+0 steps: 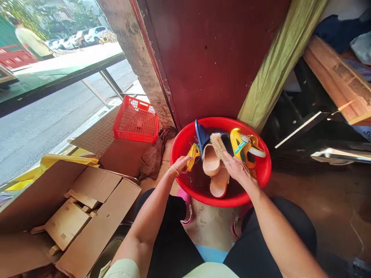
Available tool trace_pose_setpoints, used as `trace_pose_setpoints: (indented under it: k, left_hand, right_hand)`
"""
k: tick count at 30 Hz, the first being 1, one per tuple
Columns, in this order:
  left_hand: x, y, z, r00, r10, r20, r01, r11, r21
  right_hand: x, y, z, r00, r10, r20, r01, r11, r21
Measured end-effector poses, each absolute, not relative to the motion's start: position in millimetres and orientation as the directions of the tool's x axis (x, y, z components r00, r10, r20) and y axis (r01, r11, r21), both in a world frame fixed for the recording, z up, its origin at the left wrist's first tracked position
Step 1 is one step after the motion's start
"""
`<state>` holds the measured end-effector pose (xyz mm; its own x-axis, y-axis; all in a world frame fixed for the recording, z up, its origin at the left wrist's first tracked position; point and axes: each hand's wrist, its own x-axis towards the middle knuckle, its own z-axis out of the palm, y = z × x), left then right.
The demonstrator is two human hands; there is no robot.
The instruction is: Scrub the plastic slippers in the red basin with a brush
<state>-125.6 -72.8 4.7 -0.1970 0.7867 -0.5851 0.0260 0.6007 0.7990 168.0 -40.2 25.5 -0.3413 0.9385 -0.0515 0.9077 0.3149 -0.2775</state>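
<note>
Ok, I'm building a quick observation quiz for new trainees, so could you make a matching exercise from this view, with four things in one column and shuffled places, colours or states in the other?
Things:
1. Left hand
2. Right hand
3. Beige clogs
4. Plastic crate

Descriptions:
A. overlapping, inside the round tub
B. red, with a grid bottom
C. holding a yellow shoe
D. gripping a bristled brush

Pairs: 1-C, 2-D, 3-A, 4-B

Shoes (238,143) in your red tub (220,201)
Your left hand (181,164) holds a yellow shoe (192,157); your right hand (239,170) grips a brush (217,143) by 2 beige clogs (210,164).
</note>
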Motion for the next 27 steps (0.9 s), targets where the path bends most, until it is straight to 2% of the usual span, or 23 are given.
trace_pose_setpoints:
  k: [3,5,9,11,13,16,19,21,27]
  left_hand:
    - [-123,-86,15,-0.079,0.758,-0.648,-0.204,0.624,0.755]
    - [-120,-90,24,-0.017,0.792,-0.610,-0.295,0.579,0.760]
    - [-104,-90,43,0.086,0.863,-0.497,-0.326,0.496,0.805]
    - [-93,-91,49,0.178,0.868,-0.463,-0.325,0.496,0.805]
    - [-83,-96,50,0.226,0.877,-0.424,-0.295,0.476,0.828]
    - [-76,-108,47,0.170,0.911,-0.376,-0.191,0.405,0.894]
    - [-82,-123,39,0.091,0.924,-0.372,-0.133,0.381,0.915]
    - [-88,-132,33,0.077,0.919,-0.387,-0.151,0.394,0.907]
    - [-81,-133,1,0.058,0.943,-0.328,-0.218,0.333,0.917]
  right_hand:
    - [168,-39,24,-0.303,0.953,-0.013,0.911,0.286,-0.296]
    - [167,-40,25,-0.281,0.958,0.049,0.895,0.280,-0.347]
    - [159,-52,31,-0.267,0.937,0.226,0.833,0.342,-0.435]
    - [156,-65,35,-0.304,0.908,0.289,0.816,0.404,-0.413]
    - [155,-79,40,-0.413,0.862,0.294,0.797,0.499,-0.341]
    - [164,-88,45,-0.519,0.825,0.223,0.794,0.562,-0.232]
    - [177,-79,43,-0.422,0.886,0.191,0.869,0.456,-0.194]
    - [182,-71,35,-0.402,0.895,0.195,0.875,0.438,-0.206]
    - [160,-82,-6,-0.553,0.789,0.268,0.735,0.613,-0.290]
